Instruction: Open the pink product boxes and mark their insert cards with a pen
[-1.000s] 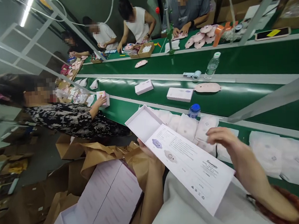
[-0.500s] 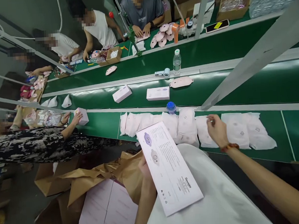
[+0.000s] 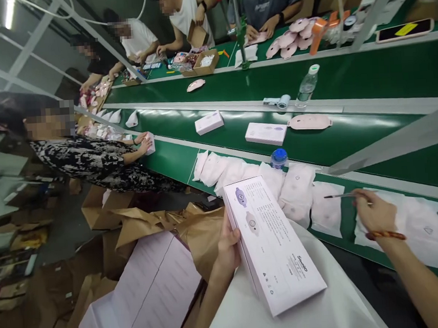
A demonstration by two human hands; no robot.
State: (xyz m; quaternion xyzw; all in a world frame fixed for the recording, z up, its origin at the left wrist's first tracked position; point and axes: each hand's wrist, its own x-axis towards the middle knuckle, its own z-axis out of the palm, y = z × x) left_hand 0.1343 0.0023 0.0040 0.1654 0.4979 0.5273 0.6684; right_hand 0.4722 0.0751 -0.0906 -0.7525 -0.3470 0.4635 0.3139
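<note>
My left hand (image 3: 228, 246) grips the white box (image 3: 278, 244), its long axis running away from me; my right hand (image 3: 375, 212) pinches a thin pen (image 3: 341, 195), tip toward the box.

The left hand (image 3: 228, 246) holds a rectangular cardboard box (image 3: 270, 244); ahead of the right hand (image 3: 374, 212), flat plastic-wrapped pads (image 3: 296, 194) lie on a conveyor belt (image 3: 163, 164).

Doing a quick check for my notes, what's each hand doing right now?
Left hand: gripping the edge of a white printed box.
Right hand: closed, pinching a thin pen.
</note>
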